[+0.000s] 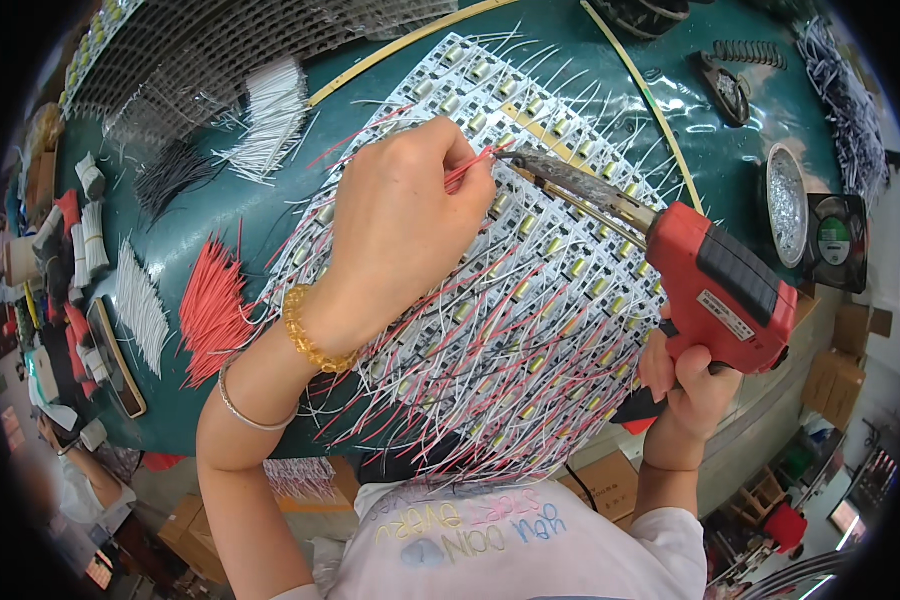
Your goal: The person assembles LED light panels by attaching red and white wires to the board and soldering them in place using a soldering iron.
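Note:
A large panel of small circuit boards (570, 262) lies before me, with many red and white wires standing off it. My left hand (407, 200) is over its upper part, closed in a pinch on several thin red wires (457, 178). My right hand (692, 385) grips the handle of a red soldering gun (722, 290) with a black grip panel. Its long tip reaches left to the wire ends by my left fingertips. Whether the tip touches a wire is too small to tell. The lower boards carry wires; the upper right ones show mostly white wires.
Left on the green table (170, 400) lie red wires (215, 310), white wires (140, 310) and black wires (173, 178). At the right stand a coiled soldering iron stand (727, 88), a silvery dish (787, 205) and a solder reel (835, 240). Another person (85, 480) sits at lower left.

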`<state>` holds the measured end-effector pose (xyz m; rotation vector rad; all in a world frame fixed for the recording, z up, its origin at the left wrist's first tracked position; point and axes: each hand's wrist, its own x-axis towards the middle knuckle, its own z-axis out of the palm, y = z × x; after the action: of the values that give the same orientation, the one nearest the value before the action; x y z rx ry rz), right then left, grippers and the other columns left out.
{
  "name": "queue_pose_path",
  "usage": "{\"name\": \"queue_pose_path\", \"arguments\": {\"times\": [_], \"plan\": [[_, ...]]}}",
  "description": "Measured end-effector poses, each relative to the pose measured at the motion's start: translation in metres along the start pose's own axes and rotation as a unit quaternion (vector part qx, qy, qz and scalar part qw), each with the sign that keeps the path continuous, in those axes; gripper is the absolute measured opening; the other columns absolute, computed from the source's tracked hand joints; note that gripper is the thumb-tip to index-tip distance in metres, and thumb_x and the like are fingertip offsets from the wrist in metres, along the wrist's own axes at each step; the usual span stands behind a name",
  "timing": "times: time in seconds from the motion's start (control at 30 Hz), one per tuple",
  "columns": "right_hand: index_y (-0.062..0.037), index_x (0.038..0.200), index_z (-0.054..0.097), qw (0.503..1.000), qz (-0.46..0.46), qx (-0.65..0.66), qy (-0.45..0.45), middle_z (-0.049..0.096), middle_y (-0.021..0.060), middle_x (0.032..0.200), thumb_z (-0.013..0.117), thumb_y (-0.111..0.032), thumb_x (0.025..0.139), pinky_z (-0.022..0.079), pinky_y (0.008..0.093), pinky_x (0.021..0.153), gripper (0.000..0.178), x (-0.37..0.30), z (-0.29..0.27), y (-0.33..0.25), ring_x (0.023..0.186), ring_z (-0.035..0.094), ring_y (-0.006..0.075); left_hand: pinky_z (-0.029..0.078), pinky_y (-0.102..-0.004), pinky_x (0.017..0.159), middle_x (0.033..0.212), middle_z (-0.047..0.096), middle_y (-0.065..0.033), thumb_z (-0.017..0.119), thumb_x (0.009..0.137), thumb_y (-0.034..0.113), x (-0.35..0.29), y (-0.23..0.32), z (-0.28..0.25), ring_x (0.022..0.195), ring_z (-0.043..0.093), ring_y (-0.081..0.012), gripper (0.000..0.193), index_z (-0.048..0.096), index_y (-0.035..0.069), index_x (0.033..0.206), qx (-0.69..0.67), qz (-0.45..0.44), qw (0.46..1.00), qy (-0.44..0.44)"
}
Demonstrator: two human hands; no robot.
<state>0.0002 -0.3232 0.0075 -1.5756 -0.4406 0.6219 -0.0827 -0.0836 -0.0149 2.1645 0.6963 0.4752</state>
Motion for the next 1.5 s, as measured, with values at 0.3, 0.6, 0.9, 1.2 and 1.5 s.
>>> {"name": "queue_pose_path", "arguments": {"times": [0.3, 0.6, 0.9, 1.2, 1.5], "plan": [[0.0112, 0.113, 0.044, 0.999, -0.015, -0.026, 0.014, 0.045, 0.0004, 0.048, 0.064, -0.051, 0.08, 0.032, 0.0213, 0.036, 0.073, -0.003, 0.0, 0.004, 0.035, 0.039, 0.0075, 0.045, -0.0401, 0.053, 0.061, 0.061, -0.0154, 0.064, 0.076, 0.011, -0.001, -0.001, 0.001, 0.055, 0.059, -0.0317, 0.016, 0.058, -0.002, 0.068, 0.01, 0.007, 1.0, 0.008], [0.0121, 0.117, 0.041, 1.0, -0.02, 0.017, 0.002, 0.042, -0.0011, 0.046, 0.062, -0.054, 0.08, 0.03, 0.0211, 0.037, 0.079, -0.007, -0.004, 0.002, 0.035, 0.037, 0.0069, 0.046, -0.0395, 0.053, 0.062, 0.061, -0.0153, 0.064, 0.076, 0.012, -0.001, 0.0, 0.002, 0.055, 0.06, -0.0319, 0.016, 0.059, -0.002, 0.068, 0.009, 0.004, 1.0, 0.004], [0.0114, 0.12, 0.038, 0.998, -0.056, 0.022, 0.031, 0.042, -0.0011, 0.048, 0.058, -0.055, 0.082, 0.034, 0.0217, 0.038, 0.079, -0.023, -0.019, -0.003, 0.036, 0.04, 0.0079, 0.045, -0.0355, 0.056, 0.071, 0.062, -0.0139, 0.062, 0.081, 0.013, 0.001, 0.023, -0.033, 0.062, 0.059, -0.0285, 0.015, 0.058, 0.0, 0.075, 0.141, 0.084, 0.982, 0.09], [0.012, 0.12, 0.037, 0.999, -0.037, 0.031, 0.01, 0.043, -0.0011, 0.049, 0.059, -0.055, 0.082, 0.034, 0.0213, 0.038, 0.08, -0.024, -0.012, 0.004, 0.037, 0.041, 0.0079, 0.045, -0.0384, 0.053, 0.063, 0.061, -0.0156, 0.062, 0.078, 0.013, -0.007, 0.01, 0.007, 0.056, 0.06, -0.0307, 0.016, 0.061, -0.001, 0.072, -0.001, 0.003, 1.0, -0.027], [0.0106, 0.11, 0.045, 0.999, -0.018, 0.01, 0.037, 0.045, 0.001, 0.048, 0.063, -0.054, 0.08, 0.033, 0.0208, 0.038, 0.074, -0.019, -0.011, 0.006, 0.036, 0.04, 0.0076, 0.045, -0.0389, 0.053, 0.062, 0.06, -0.0138, 0.063, 0.075, 0.012, -0.006, 0.015, 0.011, 0.056, 0.059, -0.03, 0.014, 0.059, 0.0, 0.069, 0.005, -0.011, 0.999, -0.03]]}}
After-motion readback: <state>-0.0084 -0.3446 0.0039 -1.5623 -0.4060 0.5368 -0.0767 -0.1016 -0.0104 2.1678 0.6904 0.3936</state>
